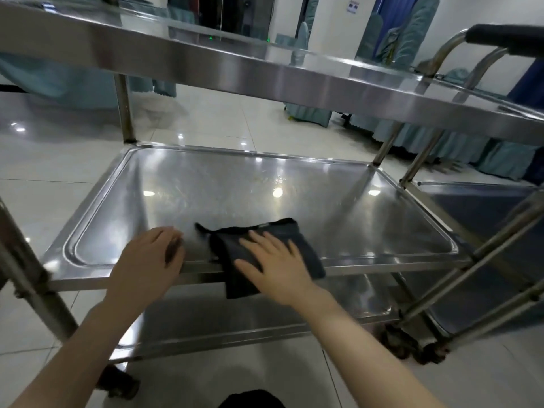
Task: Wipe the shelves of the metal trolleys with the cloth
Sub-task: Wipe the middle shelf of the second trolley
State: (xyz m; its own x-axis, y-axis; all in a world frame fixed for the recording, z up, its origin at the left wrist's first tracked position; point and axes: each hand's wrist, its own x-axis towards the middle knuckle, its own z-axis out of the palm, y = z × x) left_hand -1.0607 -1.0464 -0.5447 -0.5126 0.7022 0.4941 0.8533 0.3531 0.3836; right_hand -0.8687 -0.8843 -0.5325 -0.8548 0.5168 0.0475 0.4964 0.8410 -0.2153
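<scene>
A steel trolley fills the view, its middle shelf a shiny tray with a raised rim. A dark cloth lies on that shelf's near edge and hangs over the front lip. My right hand presses flat on the cloth with fingers spread. My left hand rests on the near rim just left of the cloth, fingers curled over the edge. The top shelf runs overhead and the bottom shelf shows below.
A second trolley with a black-gripped handle stands close on the right. Upright posts rise at the corners, and castors sit on the glossy tiled floor. Teal-covered chairs stand behind.
</scene>
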